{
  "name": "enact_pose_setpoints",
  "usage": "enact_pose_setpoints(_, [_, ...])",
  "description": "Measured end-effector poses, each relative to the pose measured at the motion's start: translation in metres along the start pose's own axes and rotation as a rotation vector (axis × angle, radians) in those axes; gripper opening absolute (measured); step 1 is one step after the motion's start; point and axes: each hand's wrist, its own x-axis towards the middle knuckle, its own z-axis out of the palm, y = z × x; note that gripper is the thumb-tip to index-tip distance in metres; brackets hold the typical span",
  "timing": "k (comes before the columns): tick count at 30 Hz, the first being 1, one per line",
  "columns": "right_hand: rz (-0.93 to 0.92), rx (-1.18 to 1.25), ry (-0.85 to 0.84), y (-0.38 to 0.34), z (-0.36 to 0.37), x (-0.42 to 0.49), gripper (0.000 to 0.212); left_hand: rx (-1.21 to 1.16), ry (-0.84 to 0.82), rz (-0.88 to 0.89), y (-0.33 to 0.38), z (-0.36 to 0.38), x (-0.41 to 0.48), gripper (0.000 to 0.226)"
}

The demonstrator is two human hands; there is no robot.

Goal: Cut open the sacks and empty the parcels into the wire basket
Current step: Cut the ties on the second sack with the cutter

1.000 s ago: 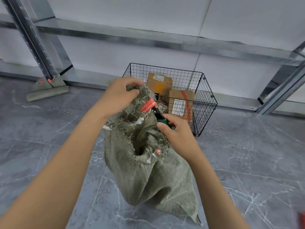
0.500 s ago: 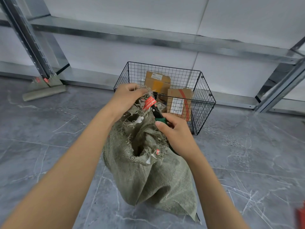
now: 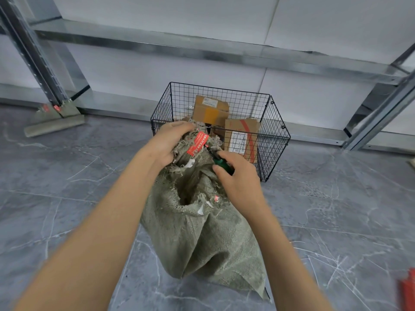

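A grey-green woven sack (image 3: 202, 232) stands on the floor in front of me, its frayed mouth gaping open. My left hand (image 3: 170, 142) grips the bunched top edge of the sack, beside a red tag (image 3: 197, 144). My right hand (image 3: 238, 176) holds a green-handled cutter (image 3: 221, 162) whose dark tip points at the fabric under the tag. Just behind the sack stands the black wire basket (image 3: 276, 140) with cardboard parcels (image 3: 211, 108) inside. What the sack holds is hidden.
Metal shelving uprights stand at the back left (image 3: 45, 70) and right (image 3: 379, 115), with a low beam along the wall. The floor is grey marble-patterned tile. A red object (image 3: 407, 288) shows at the lower right edge.
Both hands and the sack top have shifted slightly up and toward the basket. The cutter stays at the tagged edge.
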Motion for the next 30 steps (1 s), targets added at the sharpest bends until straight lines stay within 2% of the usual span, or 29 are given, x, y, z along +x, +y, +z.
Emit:
enact_pose_setpoints(4, [0.059,0.222,-0.065,-0.001,-0.001,0.002,0.028,0.061,0.052,0.048,-0.01,0.0,-0.003,0.016])
enact_pose_setpoints(7, [0.071,0.425,-0.152,-0.003,-0.001,0.0,0.018,0.029,-0.017,0.069,-0.018,-0.007,-0.003,0.012])
enact_pose_setpoints(10, [0.101,0.507,-0.197,-0.002,0.0,-0.001,0.02,0.018,-0.055,0.097,-0.022,-0.011,-0.008,0.043])
enact_pose_setpoints(12, [0.138,0.549,-0.215,-0.001,0.001,0.0,0.019,0.074,-0.021,0.116,-0.023,-0.011,-0.015,0.052])
enact_pose_setpoints(14, [0.179,0.591,-0.218,0.001,0.003,0.001,0.026,0.164,0.014,0.122,-0.023,-0.01,-0.022,0.049])
enact_pose_setpoints(17, [0.217,0.625,-0.235,0.003,0.004,0.001,0.02,0.249,-0.036,0.149,-0.026,-0.004,-0.037,0.023])
enact_pose_setpoints(19, [0.232,0.635,-0.256,0.003,0.004,0.0,0.015,0.344,-0.049,0.233,-0.029,0.0,-0.043,0.013])
enact_pose_setpoints(21, [0.244,0.627,-0.27,0.002,0.004,-0.001,0.014,0.393,0.022,0.326,-0.034,0.004,-0.045,0.015])
enact_pose_setpoints(24, [0.272,0.649,-0.267,0.0,0.004,-0.003,0.017,0.398,0.087,0.367,-0.04,0.008,-0.048,0.017])
enact_pose_setpoints(30, [0.284,0.649,-0.29,-0.002,0.008,-0.011,0.023,0.154,0.219,0.336,-0.054,0.009,-0.053,0.023])
